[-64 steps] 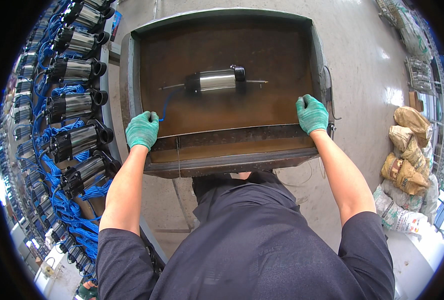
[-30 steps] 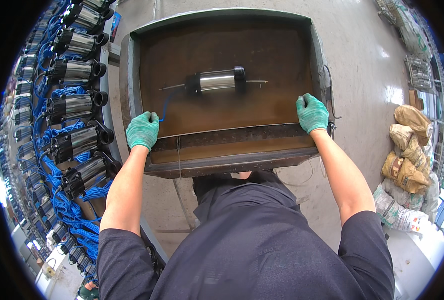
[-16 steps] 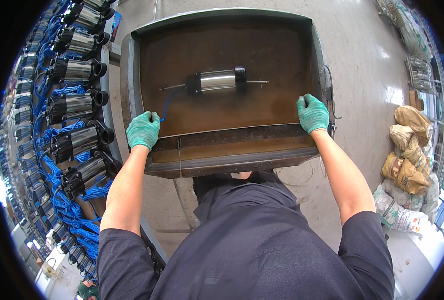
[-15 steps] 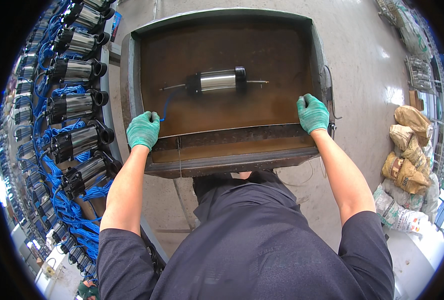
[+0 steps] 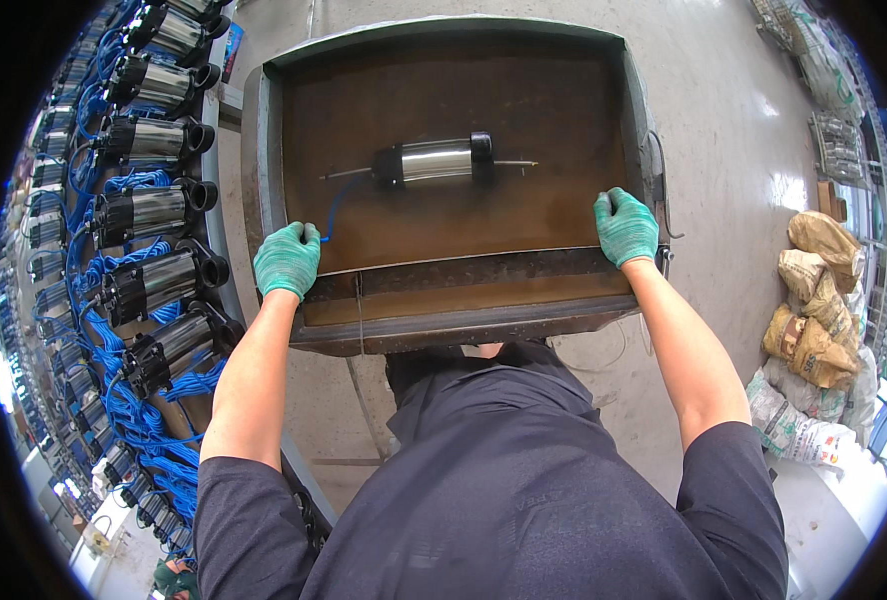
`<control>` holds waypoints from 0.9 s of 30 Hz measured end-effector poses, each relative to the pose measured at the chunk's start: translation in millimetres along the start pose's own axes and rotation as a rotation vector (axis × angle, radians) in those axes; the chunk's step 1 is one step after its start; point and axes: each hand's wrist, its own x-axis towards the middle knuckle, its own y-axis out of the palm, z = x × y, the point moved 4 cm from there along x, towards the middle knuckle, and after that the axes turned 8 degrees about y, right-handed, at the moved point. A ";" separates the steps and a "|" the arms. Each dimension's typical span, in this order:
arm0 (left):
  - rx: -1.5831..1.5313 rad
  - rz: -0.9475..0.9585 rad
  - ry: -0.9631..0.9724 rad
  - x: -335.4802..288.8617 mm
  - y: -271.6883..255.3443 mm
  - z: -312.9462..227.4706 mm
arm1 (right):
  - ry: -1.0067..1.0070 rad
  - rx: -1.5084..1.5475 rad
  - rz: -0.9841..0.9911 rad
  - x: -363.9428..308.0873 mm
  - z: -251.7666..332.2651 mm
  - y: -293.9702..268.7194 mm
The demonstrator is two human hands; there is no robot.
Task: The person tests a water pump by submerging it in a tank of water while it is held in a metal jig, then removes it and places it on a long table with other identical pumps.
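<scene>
A metal tank point(image 5: 444, 26) with brownish water in it stands before me. In the water lies a pump motor point(image 5: 437, 163), a shiny steel cylinder with black ends and a thin rod out at each side. From its left end a blue cable point(image 5: 333, 208) curves to the fingertips of my left hand point(image 5: 287, 262); whether they pinch it I cannot tell. That hand, in a green glove, is closed over the tank's left rim. My right hand point(image 5: 627, 228), gloved the same, is curled over the right rim with its thumb up. Both undersides are hidden.
Along the left runs a row of similar steel-and-black motors point(image 5: 149, 210) with blue cable coils point(image 5: 129, 370) among them. A bent metal rod point(image 5: 663, 190) hangs on the tank's right side. Brown sacks point(image 5: 814, 340) lie on the floor at the far right. A thin partition point(image 5: 464, 258) crosses the tank's near part.
</scene>
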 end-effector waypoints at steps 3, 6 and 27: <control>-0.002 -0.001 -0.002 -0.4 -0.3 -0.6 | 0.002 -0.005 -0.002 -0.3 -0.1 -0.3; -0.005 0.002 -0.004 -0.6 -1.0 -1.0 | 0.004 -0.010 -0.004 -0.7 0.5 -0.8; -0.003 0.011 -0.005 -0.9 -2.7 -2.1 | 0.011 -0.008 -0.006 -0.4 -0.7 0.5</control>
